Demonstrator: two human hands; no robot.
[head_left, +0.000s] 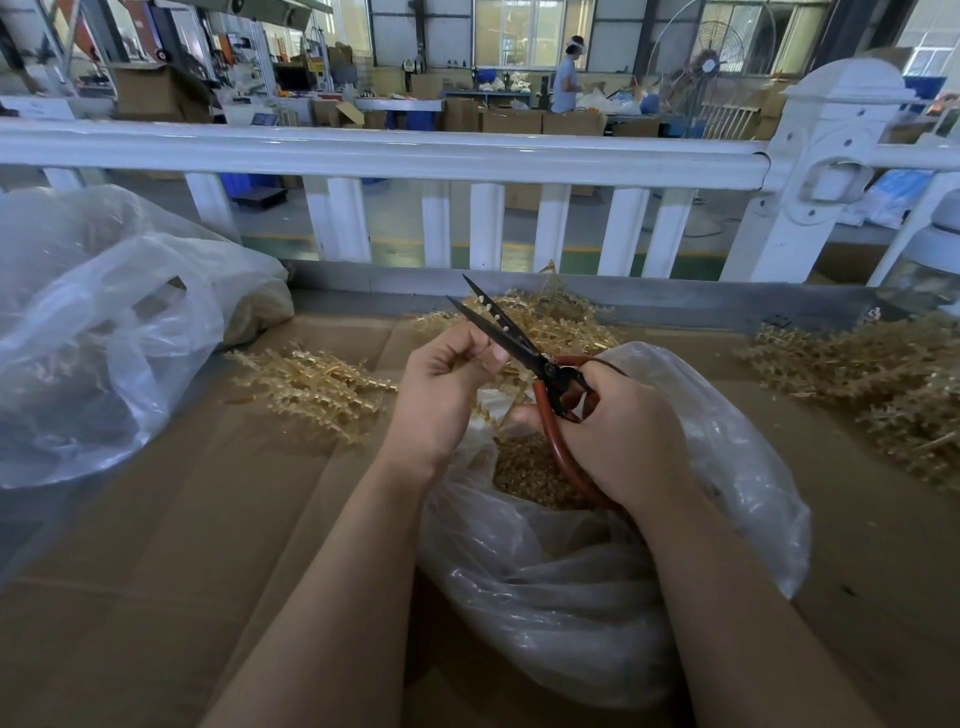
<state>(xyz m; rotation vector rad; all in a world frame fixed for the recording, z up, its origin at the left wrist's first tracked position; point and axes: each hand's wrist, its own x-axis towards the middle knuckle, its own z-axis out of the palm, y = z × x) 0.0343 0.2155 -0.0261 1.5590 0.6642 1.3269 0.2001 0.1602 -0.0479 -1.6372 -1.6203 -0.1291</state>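
Right grip (623, 441) holds one scissors (519, 345) (blades apart).

My right hand (618, 436) hides most of the red handle loops of the scissors (511, 338). Its fingers (605, 382) pass through them, and the lower loop vanishes under my palm. What my left hand (447, 384) pinches sits almost wholly behind its curled fingers (470, 345). Only a thin strip (497, 316) with pale nubs shows between the blades, too small to name. In the lower middle, the clear bag (623, 597) blurs its golden bits (530, 478) into one mass. The big bag (104, 322) at upper left is cut by the left edge, its contents hazy. The golden sprue pile (893, 384) runs off the right edge. My forearms leave the frame at the bottom.
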